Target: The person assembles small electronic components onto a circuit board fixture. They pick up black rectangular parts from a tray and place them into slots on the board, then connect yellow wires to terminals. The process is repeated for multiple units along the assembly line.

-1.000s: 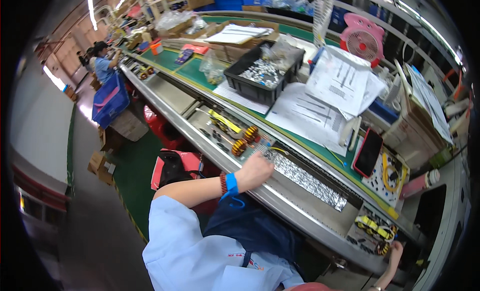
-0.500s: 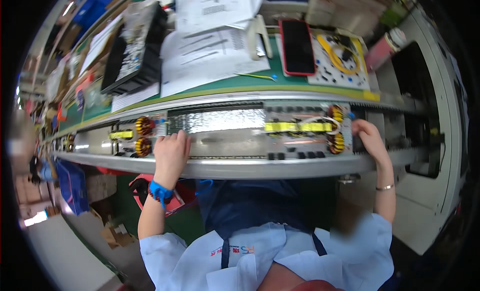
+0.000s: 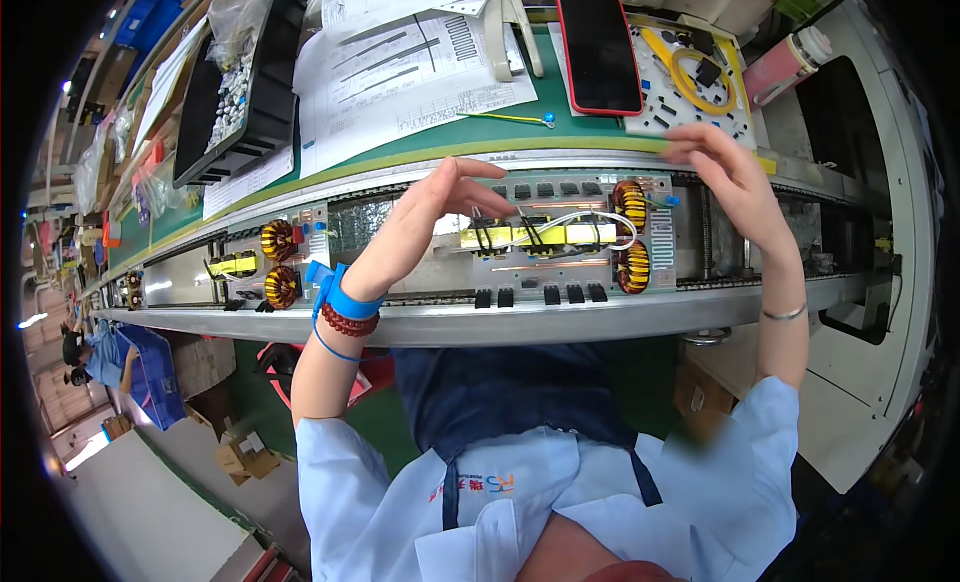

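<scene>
A circuit board (image 3: 572, 272) lies on the conveyor in front of me, bearing yellow-wrapped transformers (image 3: 590, 234), white wires, black parts and two copper-wound ring coils (image 3: 631, 268). My left hand (image 3: 440, 204), with a blue strap at its wrist, reaches over the board's left end. Its fingers are stretched out and apart near the transformers, holding nothing that I can see. Past the board's right end, my right hand (image 3: 735, 177) hovers by the far rail, fingers loosely bent and apart, seemingly holding nothing. Another board (image 3: 318, 250) with similar coils sits farther left, partly behind my left forearm.
The conveyor's metal rail (image 3: 560, 328) runs along the near side. Beyond stand a black bin (image 3: 262, 112) of small parts, printed papers (image 3: 380, 102), a red-edged phone (image 3: 598, 57), a white panel (image 3: 660, 97) with loose components, and a pink bottle (image 3: 785, 70). A yellow-green wire (image 3: 500, 117) lies nearby.
My left hand has left the second board's edge and moved right, over the nearer board. My right hand has risen from that board's right edge toward the far rail. The view has shifted slightly.
</scene>
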Tool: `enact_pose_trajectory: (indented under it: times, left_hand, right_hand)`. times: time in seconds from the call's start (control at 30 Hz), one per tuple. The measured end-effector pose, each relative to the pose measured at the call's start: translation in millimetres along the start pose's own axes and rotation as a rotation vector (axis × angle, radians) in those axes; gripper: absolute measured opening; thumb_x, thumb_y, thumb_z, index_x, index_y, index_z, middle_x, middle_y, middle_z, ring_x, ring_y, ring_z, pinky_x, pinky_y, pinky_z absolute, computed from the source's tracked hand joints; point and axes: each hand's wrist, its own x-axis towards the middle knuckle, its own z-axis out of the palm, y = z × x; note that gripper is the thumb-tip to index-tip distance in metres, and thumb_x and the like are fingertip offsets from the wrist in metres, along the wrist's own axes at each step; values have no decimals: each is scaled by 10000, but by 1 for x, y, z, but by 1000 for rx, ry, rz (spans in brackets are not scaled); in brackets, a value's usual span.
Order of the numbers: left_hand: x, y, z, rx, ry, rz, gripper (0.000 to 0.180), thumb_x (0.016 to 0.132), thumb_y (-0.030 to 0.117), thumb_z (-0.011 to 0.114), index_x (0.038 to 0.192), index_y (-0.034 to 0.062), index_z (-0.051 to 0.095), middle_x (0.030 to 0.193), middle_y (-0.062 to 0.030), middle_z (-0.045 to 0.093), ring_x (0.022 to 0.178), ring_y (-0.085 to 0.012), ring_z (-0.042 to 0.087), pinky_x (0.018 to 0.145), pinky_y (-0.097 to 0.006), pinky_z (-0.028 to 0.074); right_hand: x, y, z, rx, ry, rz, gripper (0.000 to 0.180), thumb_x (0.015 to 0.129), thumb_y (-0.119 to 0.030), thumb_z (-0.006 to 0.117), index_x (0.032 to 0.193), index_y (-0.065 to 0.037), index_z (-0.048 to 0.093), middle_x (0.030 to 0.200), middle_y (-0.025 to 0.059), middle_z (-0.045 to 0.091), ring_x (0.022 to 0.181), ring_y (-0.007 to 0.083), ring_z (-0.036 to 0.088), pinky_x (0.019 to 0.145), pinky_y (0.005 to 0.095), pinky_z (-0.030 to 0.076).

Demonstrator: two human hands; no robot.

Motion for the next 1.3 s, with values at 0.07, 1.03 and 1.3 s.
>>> enact_pose_trajectory:
  times: [0.07,1.03,1.3]
  left_hand:
    - [3,-2,-1,-21,-71,-16,586,1032,449,197,1298,11,482,1100,-161,657,1049,-212,595,969,-345,413]
    - [10,-6,34,1064,266,358,354,861,165,553,1174,0,539,1062,-132,630,1017,-300,557,859,-420,394]
    - [26,6,49,1065,184,426,396,868,246,534,1179,0,535,1065,-137,622,1079,-312,521,862,-426,375]
  right_hand:
    - [20,-12,15,365,-193,-173,288,952,-108,392,1204,-24,504,1084,127,649,1057,172,604,900,324,468]
    - [-5,-18,19,-587,-139,-139,352,934,-173,423,1256,-36,460,1247,155,546,1200,328,462,1086,442,268]
    - [0,-15,19,-574,-188,-198,381,942,-206,409,1277,-28,441,1264,141,539,1226,302,456,1109,481,231]
